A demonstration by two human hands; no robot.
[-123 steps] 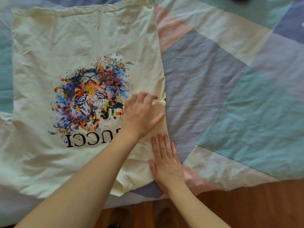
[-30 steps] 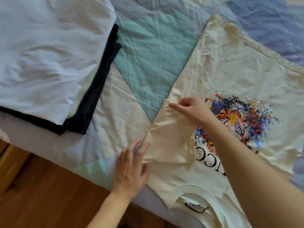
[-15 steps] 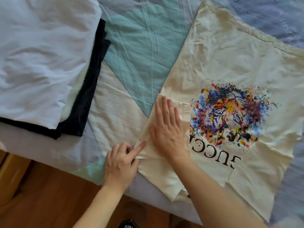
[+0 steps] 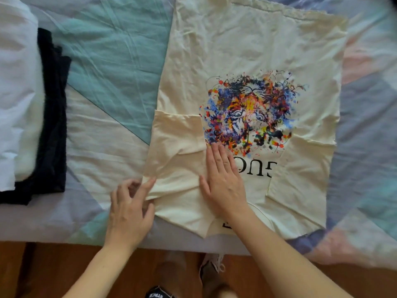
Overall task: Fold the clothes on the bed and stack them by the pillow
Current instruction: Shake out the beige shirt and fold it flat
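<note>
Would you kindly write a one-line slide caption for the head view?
Right hand flattens a cream T-shirt on the bed while the left hand pinches its folded sleeve.

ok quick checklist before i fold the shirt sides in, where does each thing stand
1. Left sleeve folded in over the cream t-shirt: ok, it lies on the body.
2. Right sleeve folded in: ok, it lies over the body too.
3. Left sleeve smoothed: not ok, creases run across it beside the right hand, which lies flat on the shirt.
4. Left hand: not ok to fold yet, its fingers are busy at the sleeve's lower corner.
5. Hem lying flat: ok, the far edge is spread out on the bedspread.
6. Finished stack clear of the shirt: ok, it sits apart, off to the left.
</note>
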